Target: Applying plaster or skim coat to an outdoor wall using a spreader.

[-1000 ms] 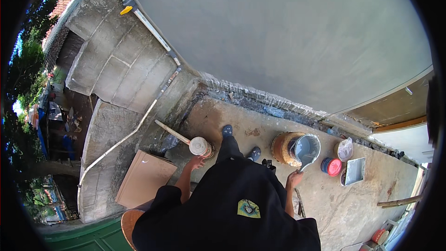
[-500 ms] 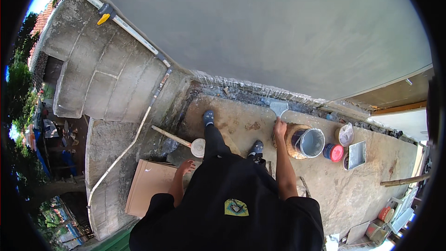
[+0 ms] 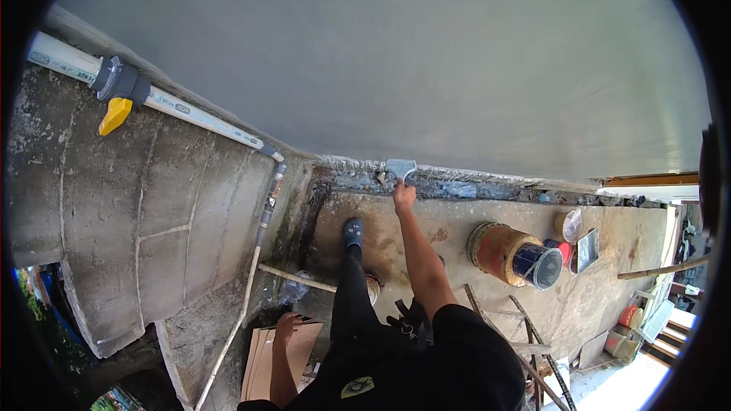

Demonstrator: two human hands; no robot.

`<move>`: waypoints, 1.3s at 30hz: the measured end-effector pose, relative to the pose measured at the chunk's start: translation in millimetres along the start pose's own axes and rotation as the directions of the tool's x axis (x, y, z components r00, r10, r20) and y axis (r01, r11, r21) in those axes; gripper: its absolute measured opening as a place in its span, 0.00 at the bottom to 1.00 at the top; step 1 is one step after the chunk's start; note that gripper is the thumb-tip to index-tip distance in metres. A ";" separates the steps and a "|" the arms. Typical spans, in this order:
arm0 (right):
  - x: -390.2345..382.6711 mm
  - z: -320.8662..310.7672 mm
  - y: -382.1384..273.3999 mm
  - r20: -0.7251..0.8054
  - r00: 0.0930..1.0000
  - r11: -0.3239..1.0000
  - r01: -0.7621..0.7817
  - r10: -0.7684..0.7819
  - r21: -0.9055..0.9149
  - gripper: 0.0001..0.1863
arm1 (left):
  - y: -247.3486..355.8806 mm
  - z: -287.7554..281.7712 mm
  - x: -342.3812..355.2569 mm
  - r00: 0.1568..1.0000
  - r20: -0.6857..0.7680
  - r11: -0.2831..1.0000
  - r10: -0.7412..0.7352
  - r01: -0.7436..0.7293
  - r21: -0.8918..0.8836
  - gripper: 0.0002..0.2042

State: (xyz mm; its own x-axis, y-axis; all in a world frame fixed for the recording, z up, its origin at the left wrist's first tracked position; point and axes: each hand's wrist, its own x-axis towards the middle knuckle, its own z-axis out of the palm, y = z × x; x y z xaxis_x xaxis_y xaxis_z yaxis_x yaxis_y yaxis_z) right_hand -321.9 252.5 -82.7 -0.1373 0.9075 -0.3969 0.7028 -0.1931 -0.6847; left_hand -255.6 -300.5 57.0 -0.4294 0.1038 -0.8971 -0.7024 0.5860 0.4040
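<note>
My right hand [image 3: 404, 196] is closed round the handle of a wide putty knife [image 3: 400, 168]. Its pale grey blade is at the foot of the smooth grey plastered wall [image 3: 457, 68]; whether it touches cannot be told. Low on the left, my left hand [image 3: 285, 328] hangs with loosely bent fingers and nothing in it. Flattened cardboard [image 3: 297, 361] lies below it. One blue shoe [image 3: 353, 231] shows on the concrete floor [image 3: 495, 209].
To the right stand stacked buckets [image 3: 495, 251], a dark blue pail [image 3: 537, 265], a red-lidded tub [image 3: 561, 250] and a grey tray [image 3: 587, 250]. A stepladder [image 3: 525, 335] is beside my right arm. A white pipe with a yellow-handled valve [image 3: 116, 116] runs along the left block wall [image 3: 152, 190].
The putty knife and my right hand have moved left along the wall's base, arm stretched further out. My view has shifted closer to the wall; the pipe valve looks larger.
</note>
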 end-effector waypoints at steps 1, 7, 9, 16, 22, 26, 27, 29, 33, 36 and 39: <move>-11.3 7.6 -18.8 0.018 1.000 0.993 0.003 -0.005 0.117 0.22 | 1.1 -16.1 -2.6 1.000 -0.004 1.000 -0.029 0.029 0.009 0.15; -27.4 -47.0 -87.9 -0.152 0.980 0.989 0.141 -0.132 0.049 0.24 | 8.9 -43.8 2.7 0.994 0.024 0.990 -0.106 0.103 0.098 0.18; -64.0 -83.7 -127.5 -0.146 0.975 0.969 0.191 -0.169 0.153 0.24 | 7.1 -43.2 -2.5 0.994 0.024 0.990 -0.102 0.099 0.101 0.18; -96.6 -180.7 -191.9 -0.007 0.940 0.612 0.228 -0.341 0.757 0.19 | 39.4 -2.3 -4.5 0.994 0.093 0.992 -0.049 0.038 0.117 0.16; -28.5 -100.6 -108.8 0.036 0.896 0.821 0.388 -0.442 0.419 0.22 | 28.1 3.4 -45.5 0.991 0.128 0.992 -0.038 0.022 0.126 0.19; 27.0 -21.1 24.4 -0.156 0.952 0.952 0.282 -0.262 0.122 0.24 | 8.4 3.0 -53.2 0.969 0.123 0.956 -0.214 0.182 0.232 0.18; 37.7 -10.0 48.7 -0.151 0.983 0.991 0.119 -0.109 0.058 0.24 | -3.8 -2.7 -50.4 0.955 0.162 0.948 -0.246 0.203 0.246 0.18; 39.0 12.9 65.1 -0.127 0.989 0.997 -0.077 0.077 0.003 0.24 | -12.8 -11.2 -63.6 0.933 0.068 0.899 -0.353 0.318 0.302 0.18; 49.6 48.0 23.6 0.014 0.977 0.977 -0.215 0.214 0.014 0.24 | 4.9 -26.7 -73.6 0.862 -0.043 0.791 -0.505 0.482 0.376 0.18; 42.2 52.4 1.4 -0.042 0.964 0.963 -0.257 0.261 0.081 0.22 | 31.4 -34.8 -60.4 0.853 -0.037 0.786 -0.521 0.497 0.368 0.22; 2.1 20.3 -33.4 -0.055 0.992 0.963 -0.095 0.112 0.253 0.22 | 50.7 -56.9 -53.1 0.874 -0.046 0.808 -0.484 0.467 0.359 0.23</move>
State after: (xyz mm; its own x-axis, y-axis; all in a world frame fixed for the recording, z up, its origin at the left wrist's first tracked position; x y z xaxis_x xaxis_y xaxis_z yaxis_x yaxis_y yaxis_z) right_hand -359.9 253.3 -73.1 -0.0188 0.8992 -0.4372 0.5132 -0.3666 -0.7760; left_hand -300.7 -322.1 135.3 -0.0611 -0.2302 -0.9712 -0.5643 0.8106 -0.1567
